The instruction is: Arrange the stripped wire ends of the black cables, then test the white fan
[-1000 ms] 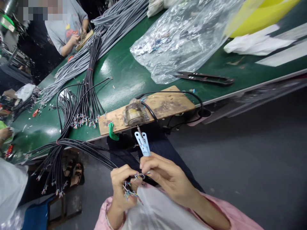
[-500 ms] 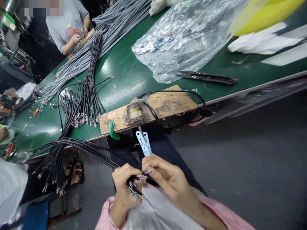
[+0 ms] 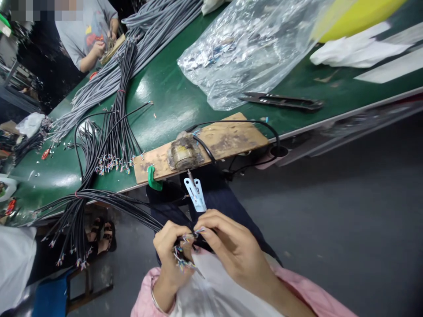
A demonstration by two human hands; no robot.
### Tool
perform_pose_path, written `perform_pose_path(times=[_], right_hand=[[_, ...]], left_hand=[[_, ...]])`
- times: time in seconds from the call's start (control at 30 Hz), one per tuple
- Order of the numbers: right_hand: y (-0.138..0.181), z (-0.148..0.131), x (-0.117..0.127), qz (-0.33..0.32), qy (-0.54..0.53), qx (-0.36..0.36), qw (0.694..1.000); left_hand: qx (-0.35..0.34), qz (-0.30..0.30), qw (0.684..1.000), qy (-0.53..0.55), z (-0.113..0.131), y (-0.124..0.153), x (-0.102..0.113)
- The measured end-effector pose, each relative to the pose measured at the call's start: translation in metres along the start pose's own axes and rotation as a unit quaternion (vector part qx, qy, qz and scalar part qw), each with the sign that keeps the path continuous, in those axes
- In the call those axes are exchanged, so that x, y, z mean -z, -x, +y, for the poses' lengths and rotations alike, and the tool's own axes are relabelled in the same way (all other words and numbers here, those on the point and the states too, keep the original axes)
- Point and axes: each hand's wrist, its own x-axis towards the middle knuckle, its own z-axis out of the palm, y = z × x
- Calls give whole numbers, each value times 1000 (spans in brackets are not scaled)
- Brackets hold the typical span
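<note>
Grasping black cables, left hand sits off the table edge; right hand pinches wires.

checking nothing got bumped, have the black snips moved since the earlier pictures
No: the black snips lie in the same place relative to the wooden board.

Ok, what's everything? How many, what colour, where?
Table: one, green, across view
Black cables: many, black, left side
Grey cables: many, grey, behind those
Wire ends: many, multicoloured, cable tips
Bag: one, clear, on table
Snips: one, dark, by bag
Yellow thing: one, yellow, top right
Board: one, brown, table edge
Fixture: one, yellowish, on board
Clamp: one, green, board's left
Clip: one, pale blue, near fixture
Seat: one, blue, lower left
People: at least two, grey/white clothes, left
Left hand: one, pink-sleeved, holding black cables
Right hand: one, pink-sleeved, pinching wire ends
</note>
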Motion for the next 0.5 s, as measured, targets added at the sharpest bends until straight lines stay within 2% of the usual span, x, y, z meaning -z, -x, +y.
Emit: perform_pose_path(times=[0.07, 0.17, 0.3, 0.5], right_hand=[[0, 1, 0, -13, -44, -46, 998], [0, 2, 0, 11, -72, -78, 994], [-2, 0, -1, 12, -119, -60, 991], [-4, -2, -7, 4, -113, -43, 993]], left_hand=[[23, 10, 1000, 3, 0, 0, 1], [53, 2, 999, 8, -2, -1, 4], [46, -20, 999, 8, -2, -2, 7], [24, 4, 1000, -2, 4, -7, 3]])
